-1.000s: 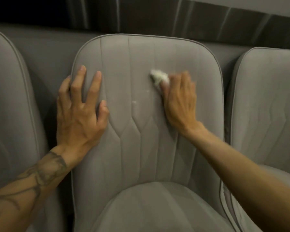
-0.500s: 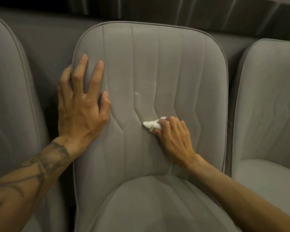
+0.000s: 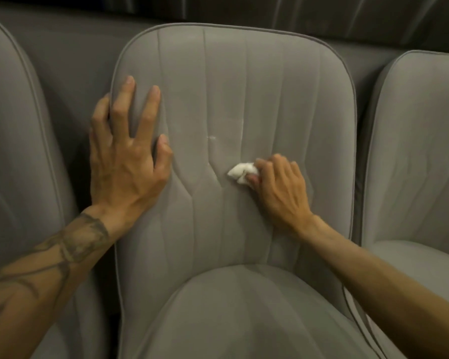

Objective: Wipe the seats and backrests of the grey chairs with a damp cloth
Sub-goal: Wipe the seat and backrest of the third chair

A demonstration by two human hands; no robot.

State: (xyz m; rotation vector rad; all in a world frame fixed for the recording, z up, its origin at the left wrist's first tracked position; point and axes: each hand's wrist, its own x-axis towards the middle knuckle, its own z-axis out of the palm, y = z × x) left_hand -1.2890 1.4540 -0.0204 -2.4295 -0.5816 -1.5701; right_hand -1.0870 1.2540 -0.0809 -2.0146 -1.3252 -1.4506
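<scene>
White, wadded and probably limp, the cloth [image 3: 240,172] sits mid-backrest [image 3: 270,104], bunched in the right hand [image 3: 280,187], best gripped whole, while the left hand [image 3: 126,161] braces flat, fingers spread.

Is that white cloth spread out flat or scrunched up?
Scrunched up: the cloth is a small crumpled wad pinched in the right hand against the backrest.

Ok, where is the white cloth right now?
Head view: the small crumpled white cloth is gripped in the right hand, pressed against the middle grey upholstered chair's backrest just right of centre; the left hand rests on that backrest's left edge.
</scene>
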